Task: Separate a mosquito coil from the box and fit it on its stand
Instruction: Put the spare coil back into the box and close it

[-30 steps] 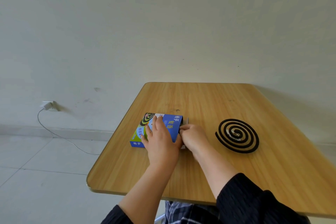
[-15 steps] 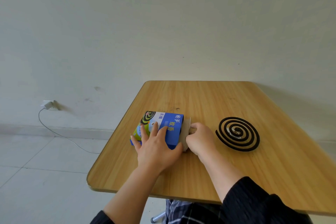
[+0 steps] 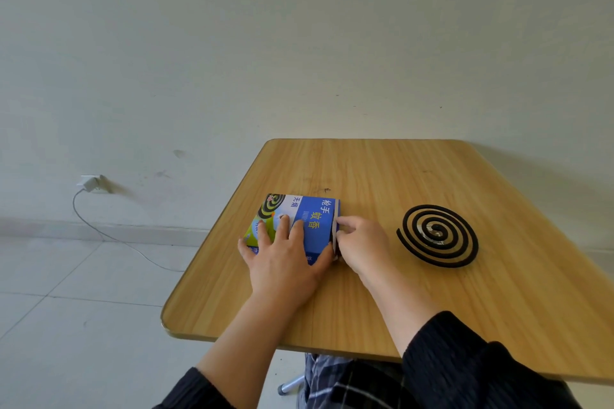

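Left hand (image 3: 282, 262) flat on box (image 3: 315, 226), right hand (image 3: 360, 242) pinching its right-facing flap

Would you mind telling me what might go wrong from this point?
The right hand is working at the end flap of the box; a hard tug could tear it or snap whatever is inside. The left hand presses flat on top, possibly pinching the contents. The coil lies nearby and could get knocked.
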